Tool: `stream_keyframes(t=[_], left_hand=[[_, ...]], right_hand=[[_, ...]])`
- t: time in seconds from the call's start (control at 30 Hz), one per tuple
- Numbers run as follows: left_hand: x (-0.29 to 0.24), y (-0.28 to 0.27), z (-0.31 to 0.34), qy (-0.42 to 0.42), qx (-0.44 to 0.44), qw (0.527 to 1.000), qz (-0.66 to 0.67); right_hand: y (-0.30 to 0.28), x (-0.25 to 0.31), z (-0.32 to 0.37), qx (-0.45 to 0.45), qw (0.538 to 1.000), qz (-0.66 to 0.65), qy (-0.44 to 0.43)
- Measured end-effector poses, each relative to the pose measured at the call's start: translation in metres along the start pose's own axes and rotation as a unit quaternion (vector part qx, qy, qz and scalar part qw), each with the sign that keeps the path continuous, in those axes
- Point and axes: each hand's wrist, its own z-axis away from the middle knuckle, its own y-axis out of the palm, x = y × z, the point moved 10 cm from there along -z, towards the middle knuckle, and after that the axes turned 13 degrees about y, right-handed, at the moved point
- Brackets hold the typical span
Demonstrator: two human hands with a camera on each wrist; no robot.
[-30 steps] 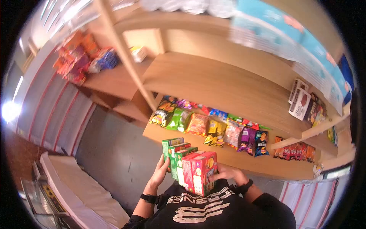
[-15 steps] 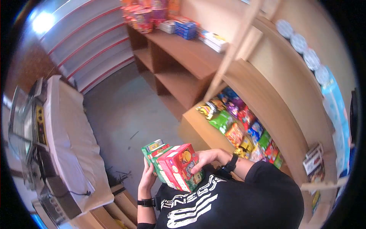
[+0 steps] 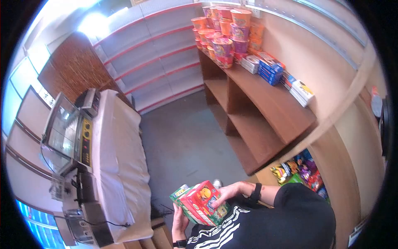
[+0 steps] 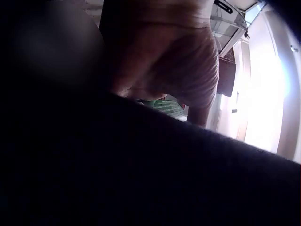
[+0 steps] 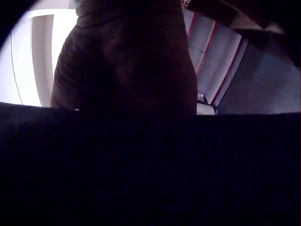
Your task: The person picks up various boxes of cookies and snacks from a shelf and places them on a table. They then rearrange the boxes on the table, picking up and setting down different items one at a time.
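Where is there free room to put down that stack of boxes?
Top wooden shelf: bare along its front edge, before the blue boxes. Both lower shelves look bare. The white cloth table is free beside the machines. Cup noodles crowd the shelf's far end.

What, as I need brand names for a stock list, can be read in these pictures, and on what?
Nothing reads clearly.
On the boxes held by left hand and right hand: print too small.
On the black shirt: white print stylised, illegible.
On the noodle cups, blue packs, snack bags: labels too small.
Wrist views: dark, no text.
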Motion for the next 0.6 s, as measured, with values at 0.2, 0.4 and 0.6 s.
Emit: stream_keyframes(t=[0.2,0.4,0.6], left_hand=[[-0.024,0.036,-0.107,-0.033,0.061,0.993,-0.094],[0.012,0.097,-0.193,-0.118,0.205,0.957,-0.166],[0.051,0.2,-0.277,-0.128,0.347,0.902,-0.221]], right_hand=[[-0.072,0.055,0.012,-0.028,0.995,-0.031,-0.095],[-0.12,0.062,0.074,-0.121,0.972,-0.156,-0.125],[-0.177,0.057,0.146,-0.305,0.875,-0.148,-0.346]])
